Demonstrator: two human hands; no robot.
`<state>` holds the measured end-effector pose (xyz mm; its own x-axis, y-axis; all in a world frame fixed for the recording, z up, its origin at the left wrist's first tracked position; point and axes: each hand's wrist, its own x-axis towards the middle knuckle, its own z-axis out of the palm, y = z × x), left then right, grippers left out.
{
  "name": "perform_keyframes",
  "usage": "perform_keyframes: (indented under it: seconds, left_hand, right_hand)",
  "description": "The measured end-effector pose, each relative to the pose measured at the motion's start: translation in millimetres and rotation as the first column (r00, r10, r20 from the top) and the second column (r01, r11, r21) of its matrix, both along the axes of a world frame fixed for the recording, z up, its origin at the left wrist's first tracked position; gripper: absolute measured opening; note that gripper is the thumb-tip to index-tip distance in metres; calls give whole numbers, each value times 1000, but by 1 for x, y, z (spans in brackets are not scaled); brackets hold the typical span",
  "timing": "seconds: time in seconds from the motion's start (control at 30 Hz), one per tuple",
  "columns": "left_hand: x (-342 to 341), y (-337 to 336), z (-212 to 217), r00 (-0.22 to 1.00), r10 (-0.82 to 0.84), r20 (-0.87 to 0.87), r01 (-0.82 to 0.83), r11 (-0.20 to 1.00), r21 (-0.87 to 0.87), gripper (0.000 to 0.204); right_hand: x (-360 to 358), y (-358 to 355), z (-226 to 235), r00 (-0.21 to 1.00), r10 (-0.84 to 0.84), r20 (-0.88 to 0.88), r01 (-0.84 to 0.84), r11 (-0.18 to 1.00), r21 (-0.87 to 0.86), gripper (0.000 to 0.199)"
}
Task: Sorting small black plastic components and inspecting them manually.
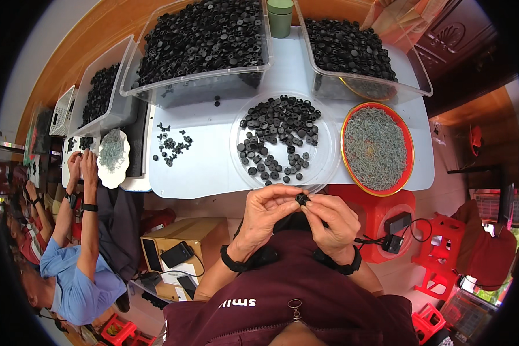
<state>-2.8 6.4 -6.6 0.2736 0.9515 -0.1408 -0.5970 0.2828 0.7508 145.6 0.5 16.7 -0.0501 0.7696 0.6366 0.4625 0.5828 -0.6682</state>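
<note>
At lower centre, a small black round part [301, 199] was pinched between the fingertips of the left hand [266, 210] and the right hand [332, 218] — both closed upon it, just below the clear round tray [323, 164] of loose black parts. A red-rimmed dish of grey screws [377, 147] was set to its right. Two clear bins [202, 81] at the top were heaped with black parts — much work, it was judged, remained. At far left, a co-worker's hands [82, 164] were seen.
</note>
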Motion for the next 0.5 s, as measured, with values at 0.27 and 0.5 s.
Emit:
perform_keyframes:
  seconds: [0.27,0.5]
  left_hand:
    - [2,-2,-2,998,17,68,-14,999,-47,22]
    - [3,-3,-2,997,66,45,-66,998,-12,22]
  right_hand:
    - [-1,4,1,998,-4,65,1,999,39,18]
    - [-3,5,1,999,-2,45,1,1000,25,18]
